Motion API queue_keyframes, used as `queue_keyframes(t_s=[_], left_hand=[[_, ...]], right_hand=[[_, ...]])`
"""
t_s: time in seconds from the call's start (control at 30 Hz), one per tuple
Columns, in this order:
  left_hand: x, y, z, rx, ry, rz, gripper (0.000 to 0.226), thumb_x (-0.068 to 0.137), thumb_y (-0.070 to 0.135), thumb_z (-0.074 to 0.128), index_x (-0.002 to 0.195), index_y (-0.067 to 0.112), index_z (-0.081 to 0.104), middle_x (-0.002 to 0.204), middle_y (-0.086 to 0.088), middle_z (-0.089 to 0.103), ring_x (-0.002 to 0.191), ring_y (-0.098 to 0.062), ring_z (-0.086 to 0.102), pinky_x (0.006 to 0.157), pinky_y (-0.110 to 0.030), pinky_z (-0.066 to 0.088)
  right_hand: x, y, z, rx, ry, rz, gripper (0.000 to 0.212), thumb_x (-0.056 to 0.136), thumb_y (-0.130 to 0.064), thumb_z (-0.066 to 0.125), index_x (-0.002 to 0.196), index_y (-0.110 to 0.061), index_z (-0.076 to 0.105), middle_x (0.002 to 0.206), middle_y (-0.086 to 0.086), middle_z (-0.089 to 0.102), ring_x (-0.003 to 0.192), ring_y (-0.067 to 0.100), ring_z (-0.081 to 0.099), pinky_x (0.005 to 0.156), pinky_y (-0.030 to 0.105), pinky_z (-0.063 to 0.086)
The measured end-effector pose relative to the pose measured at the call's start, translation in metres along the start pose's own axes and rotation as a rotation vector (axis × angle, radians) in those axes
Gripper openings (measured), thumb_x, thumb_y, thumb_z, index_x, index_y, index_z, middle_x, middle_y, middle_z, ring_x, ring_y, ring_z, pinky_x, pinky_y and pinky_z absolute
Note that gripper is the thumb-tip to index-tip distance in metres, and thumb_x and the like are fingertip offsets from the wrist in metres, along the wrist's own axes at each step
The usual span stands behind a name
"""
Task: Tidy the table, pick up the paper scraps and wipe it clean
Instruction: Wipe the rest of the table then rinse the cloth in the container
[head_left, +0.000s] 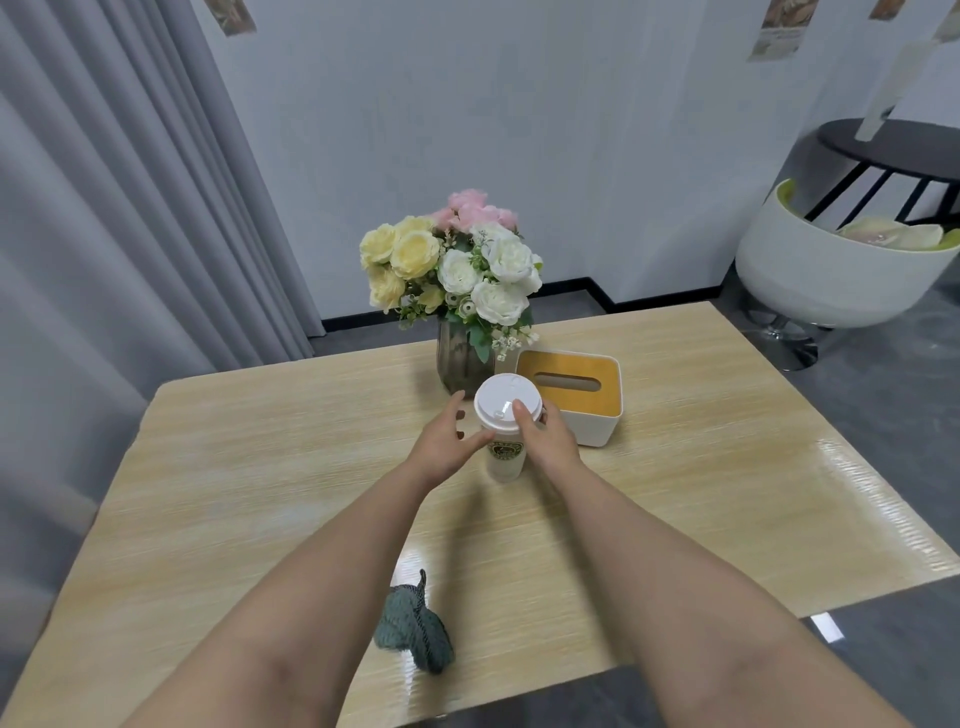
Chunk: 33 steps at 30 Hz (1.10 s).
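A white paper cup (505, 456) with a white lid and a green logo stands upright on the light wooden table (249, 467). My right hand (549, 437) grips its right side, with the thumb resting on the lid. Beside the cup's left side is my left hand (441, 447), fingers spread, its thumb touching the cup. A crumpled grey-green cloth (415, 626) lies near the table's front edge, between my forearms. I see no paper scraps on the table.
A vase of yellow, white and pink flowers (457, 270) stands just behind the cup. A white tissue box with a wooden top (576, 395) sits to the cup's right. A white chair (831, 270) and a dark round table (904, 145) stand at the far right.
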<state>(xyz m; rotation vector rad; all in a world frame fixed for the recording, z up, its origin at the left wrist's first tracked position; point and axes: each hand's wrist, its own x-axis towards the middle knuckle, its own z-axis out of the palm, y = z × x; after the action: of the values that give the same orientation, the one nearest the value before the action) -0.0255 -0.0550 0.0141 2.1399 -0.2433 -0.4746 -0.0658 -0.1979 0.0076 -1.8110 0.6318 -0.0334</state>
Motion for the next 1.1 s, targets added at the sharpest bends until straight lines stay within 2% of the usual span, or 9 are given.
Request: queue_keyframes(t_s=[0.2,0.47,0.63,0.77,0.83,0.97,1.03,1.07,1.1], left_hand=[[-0.014,-0.011,-0.004,0.004,0.006,-0.009,0.079,0.085,0.034,0.066,0.148,0.023,0.020,0.142,-0.010,0.041,0.120,-0.025,0.050,0.099,-0.041,0.045],[-0.049,-0.062,-0.006,0.201,-0.061,-0.072,0.055,0.090,0.030,0.061,0.138,0.013,0.042,0.136,-0.011,0.049,0.119,-0.025,0.051,0.097,-0.031,0.040],[-0.072,-0.108,-0.005,0.426,-0.194,-0.218,0.044,0.091,0.019,0.058,0.133,0.011,0.048,0.134,-0.014,0.052,0.121,-0.026,0.051,0.098,-0.030,0.039],[-0.087,-0.137,-0.002,0.539,-0.200,-0.312,0.040,0.090,0.014,0.055,0.129,0.009,0.054,0.130,-0.013,0.056,0.121,-0.025,0.051,0.096,-0.026,0.037],[-0.093,-0.148,-0.002,0.538,-0.197,-0.347,0.038,0.087,0.011,0.057,0.126,0.009,0.059,0.128,-0.012,0.059,0.119,-0.024,0.053,0.096,-0.024,0.038],[-0.099,-0.160,-0.006,0.464,-0.170,-0.381,0.040,0.085,0.018,0.064,0.123,0.007,0.060,0.125,-0.010,0.061,0.115,-0.022,0.055,0.091,-0.023,0.039],[-0.100,-0.164,-0.009,0.414,-0.173,-0.401,0.026,0.084,0.022,0.067,0.107,0.009,0.067,0.108,-0.007,0.066,0.099,-0.020,0.058,0.076,-0.021,0.041],[-0.100,-0.166,-0.011,0.375,-0.160,-0.404,0.012,0.084,0.023,0.067,0.090,0.013,0.068,0.092,-0.004,0.067,0.089,-0.018,0.056,0.066,-0.019,0.039],[-0.100,-0.168,-0.013,0.323,-0.134,-0.400,0.014,0.084,0.024,0.068,0.073,0.017,0.062,0.076,0.000,0.062,0.080,-0.016,0.053,0.058,-0.018,0.036]], right_hand=[[-0.009,0.008,-0.007,-0.026,0.057,0.058,0.074,0.091,-0.056,0.045,0.148,-0.015,0.021,0.151,0.008,0.033,0.137,0.027,0.033,0.106,0.039,0.031],[-0.044,0.046,0.006,-0.131,-0.011,0.043,0.059,0.091,-0.054,0.045,0.128,-0.007,0.045,0.126,0.008,0.056,0.114,0.024,0.052,0.082,0.028,0.036],[-0.062,0.069,0.041,-0.333,-0.212,0.043,0.049,0.090,-0.050,0.052,0.117,-0.009,0.057,0.115,0.008,0.063,0.110,0.024,0.057,0.088,0.029,0.043],[-0.069,0.081,0.073,-0.532,-0.424,0.009,0.031,0.087,-0.036,0.062,0.104,-0.010,0.064,0.112,0.010,0.066,0.101,0.025,0.061,0.085,0.029,0.046],[-0.075,0.086,0.089,-0.599,-0.531,0.035,0.036,0.084,-0.038,0.066,0.108,-0.011,0.063,0.115,0.011,0.065,0.098,0.025,0.061,0.084,0.029,0.046],[-0.085,0.092,0.112,-0.718,-0.663,0.031,0.065,0.080,-0.045,0.068,0.130,-0.010,0.047,0.130,0.010,0.054,0.114,0.024,0.054,0.086,0.027,0.041],[-0.088,0.092,0.119,-0.710,-0.662,0.024,0.071,0.077,-0.046,0.071,0.132,-0.011,0.043,0.131,0.010,0.052,0.115,0.024,0.052,0.086,0.027,0.040],[-0.089,0.092,0.123,-0.707,-0.666,0.018,0.073,0.076,-0.045,0.072,0.133,-0.011,0.043,0.131,0.010,0.052,0.116,0.024,0.052,0.086,0.027,0.040],[-0.089,0.090,0.126,-0.704,-0.671,0.007,0.074,0.076,-0.044,0.073,0.133,-0.010,0.042,0.131,0.010,0.052,0.115,0.024,0.052,0.085,0.026,0.039]])
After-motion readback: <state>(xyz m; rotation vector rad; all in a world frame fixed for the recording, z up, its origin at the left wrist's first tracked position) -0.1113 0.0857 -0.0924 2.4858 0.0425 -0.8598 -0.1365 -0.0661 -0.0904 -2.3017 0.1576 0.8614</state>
